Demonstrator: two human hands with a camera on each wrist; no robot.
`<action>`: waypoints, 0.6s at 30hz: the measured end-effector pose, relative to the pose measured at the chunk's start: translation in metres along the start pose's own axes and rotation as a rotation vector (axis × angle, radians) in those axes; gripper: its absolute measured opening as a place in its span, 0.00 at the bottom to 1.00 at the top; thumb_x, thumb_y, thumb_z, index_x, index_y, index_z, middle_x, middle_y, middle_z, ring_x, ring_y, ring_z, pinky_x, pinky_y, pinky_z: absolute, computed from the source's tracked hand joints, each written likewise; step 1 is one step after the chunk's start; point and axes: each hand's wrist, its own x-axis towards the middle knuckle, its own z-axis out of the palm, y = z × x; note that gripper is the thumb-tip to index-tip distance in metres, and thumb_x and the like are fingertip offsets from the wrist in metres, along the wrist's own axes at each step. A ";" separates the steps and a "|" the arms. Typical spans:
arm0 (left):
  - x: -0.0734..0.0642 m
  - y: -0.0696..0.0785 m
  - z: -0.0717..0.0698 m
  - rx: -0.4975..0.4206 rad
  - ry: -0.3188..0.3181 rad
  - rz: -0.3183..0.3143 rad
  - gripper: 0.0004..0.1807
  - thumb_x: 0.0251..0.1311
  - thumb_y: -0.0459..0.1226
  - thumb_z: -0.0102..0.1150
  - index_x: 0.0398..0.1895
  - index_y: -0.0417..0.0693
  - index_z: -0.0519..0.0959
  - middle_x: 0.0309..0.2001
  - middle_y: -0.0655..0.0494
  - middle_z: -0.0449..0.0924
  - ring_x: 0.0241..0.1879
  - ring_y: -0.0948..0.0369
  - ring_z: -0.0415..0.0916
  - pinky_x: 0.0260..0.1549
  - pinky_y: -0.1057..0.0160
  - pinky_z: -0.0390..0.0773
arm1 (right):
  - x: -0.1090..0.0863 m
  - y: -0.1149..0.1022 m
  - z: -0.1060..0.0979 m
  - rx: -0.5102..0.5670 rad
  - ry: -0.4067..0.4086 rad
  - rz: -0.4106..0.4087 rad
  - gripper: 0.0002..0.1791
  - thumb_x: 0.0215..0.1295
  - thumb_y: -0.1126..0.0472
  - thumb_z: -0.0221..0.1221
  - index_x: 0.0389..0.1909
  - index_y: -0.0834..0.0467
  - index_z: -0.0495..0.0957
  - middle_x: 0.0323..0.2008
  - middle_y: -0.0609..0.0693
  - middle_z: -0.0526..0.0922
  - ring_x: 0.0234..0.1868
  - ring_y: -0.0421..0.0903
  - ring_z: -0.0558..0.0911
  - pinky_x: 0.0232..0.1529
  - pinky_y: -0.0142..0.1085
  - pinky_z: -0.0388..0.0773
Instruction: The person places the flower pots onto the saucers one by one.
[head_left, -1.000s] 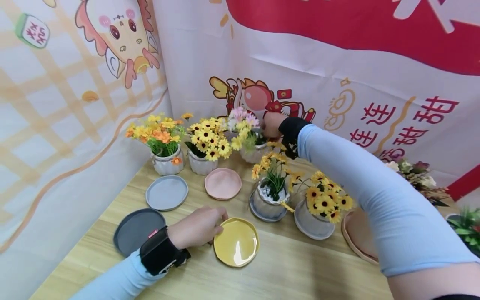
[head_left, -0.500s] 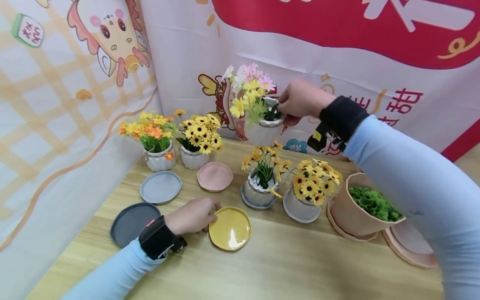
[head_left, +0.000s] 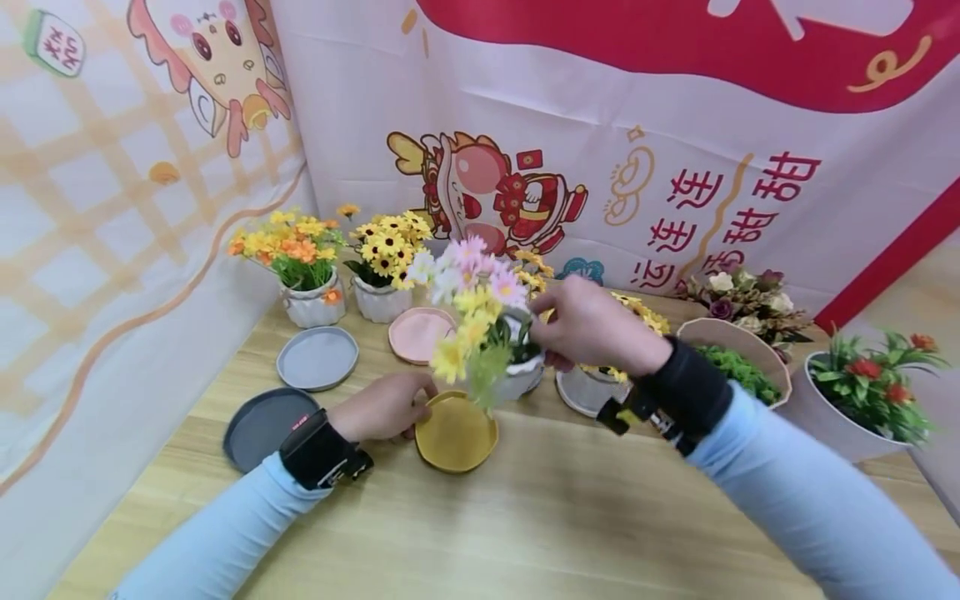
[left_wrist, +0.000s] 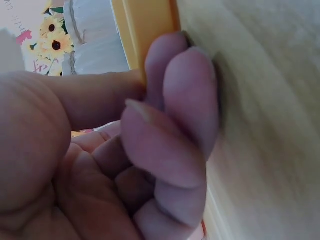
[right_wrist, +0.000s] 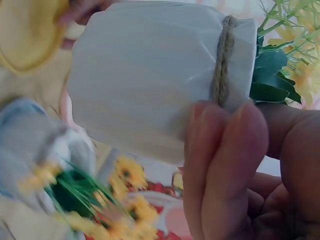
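The left hand [left_wrist: 112, 162] pinches the edge of the yellow plate [left_wrist: 149, 22], with the bench's [left_wrist: 270, 125] blurred wood spreading right of that plate, a white pot [left_wrist: 97, 37] just left of it and dark-centred yellow flowers [left_wrist: 58, 44] farther left.

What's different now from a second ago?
The right hand, already holding the pot of pink, white and yellow flowers, has lifted it from the back of the table towards the yellow plate. The left hand still pinches that plate's edge; the pink plate stays put.
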 end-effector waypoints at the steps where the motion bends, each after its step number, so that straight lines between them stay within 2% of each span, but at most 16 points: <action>1: 0.000 -0.001 -0.001 0.013 0.002 0.012 0.08 0.68 0.32 0.55 0.48 0.43 0.78 0.19 0.57 0.78 0.18 0.61 0.76 0.19 0.63 0.77 | -0.002 0.002 0.009 0.010 -0.006 0.000 0.12 0.61 0.71 0.55 0.40 0.59 0.85 0.20 0.50 0.84 0.18 0.46 0.82 0.21 0.41 0.83; 2: -0.001 -0.002 -0.001 0.028 0.003 0.025 0.07 0.68 0.32 0.54 0.46 0.44 0.78 0.19 0.57 0.77 0.17 0.62 0.75 0.21 0.63 0.77 | -0.003 0.003 0.017 0.023 -0.009 -0.004 0.12 0.61 0.71 0.55 0.39 0.58 0.85 0.19 0.50 0.84 0.18 0.46 0.82 0.21 0.42 0.83; 7: 0.000 -0.003 -0.003 0.091 0.005 0.074 0.10 0.68 0.31 0.50 0.48 0.48 0.78 0.18 0.59 0.77 0.18 0.64 0.74 0.25 0.64 0.76 | -0.002 0.014 0.048 0.096 -0.013 -0.005 0.12 0.61 0.72 0.55 0.39 0.58 0.84 0.19 0.51 0.83 0.18 0.46 0.83 0.21 0.41 0.84; 9: 0.000 -0.003 -0.005 0.055 -0.009 0.052 0.15 0.67 0.29 0.50 0.53 0.52 0.77 0.19 0.59 0.78 0.18 0.63 0.75 0.24 0.64 0.77 | 0.000 0.019 0.056 0.119 -0.016 -0.009 0.10 0.61 0.72 0.55 0.35 0.59 0.83 0.19 0.50 0.83 0.18 0.46 0.83 0.21 0.40 0.84; 11: -0.001 -0.003 -0.006 0.012 -0.023 0.034 0.18 0.65 0.27 0.52 0.53 0.55 0.78 0.21 0.58 0.79 0.19 0.61 0.76 0.24 0.62 0.78 | 0.003 0.023 0.064 0.141 -0.029 -0.014 0.07 0.61 0.72 0.54 0.30 0.60 0.79 0.18 0.50 0.82 0.19 0.46 0.83 0.22 0.41 0.84; 13: -0.002 -0.004 -0.008 -0.002 -0.025 0.040 0.19 0.62 0.26 0.55 0.50 0.58 0.79 0.26 0.59 0.81 0.23 0.61 0.77 0.29 0.62 0.79 | 0.006 0.026 0.071 0.163 -0.030 -0.009 0.07 0.62 0.72 0.54 0.32 0.60 0.80 0.17 0.50 0.82 0.18 0.46 0.83 0.23 0.43 0.84; 16: -0.004 -0.007 -0.010 0.004 -0.003 0.116 0.19 0.57 0.26 0.60 0.48 0.56 0.80 0.37 0.59 0.82 0.34 0.60 0.78 0.42 0.57 0.80 | 0.010 0.030 0.080 0.170 -0.029 -0.011 0.11 0.62 0.72 0.54 0.40 0.62 0.83 0.16 0.49 0.81 0.17 0.46 0.82 0.23 0.43 0.84; 17: -0.005 -0.007 -0.011 0.016 0.007 0.141 0.17 0.56 0.27 0.62 0.46 0.54 0.80 0.39 0.59 0.81 0.37 0.60 0.78 0.45 0.56 0.80 | 0.011 0.030 0.083 0.175 -0.024 -0.010 0.14 0.62 0.72 0.54 0.46 0.61 0.83 0.15 0.49 0.81 0.17 0.47 0.82 0.23 0.44 0.84; 18: -0.005 -0.008 -0.011 0.047 0.020 0.170 0.14 0.56 0.29 0.63 0.45 0.52 0.80 0.40 0.58 0.81 0.39 0.60 0.77 0.47 0.56 0.79 | 0.012 0.031 0.086 0.171 -0.022 -0.014 0.13 0.62 0.71 0.55 0.45 0.61 0.83 0.15 0.49 0.82 0.17 0.46 0.82 0.22 0.42 0.83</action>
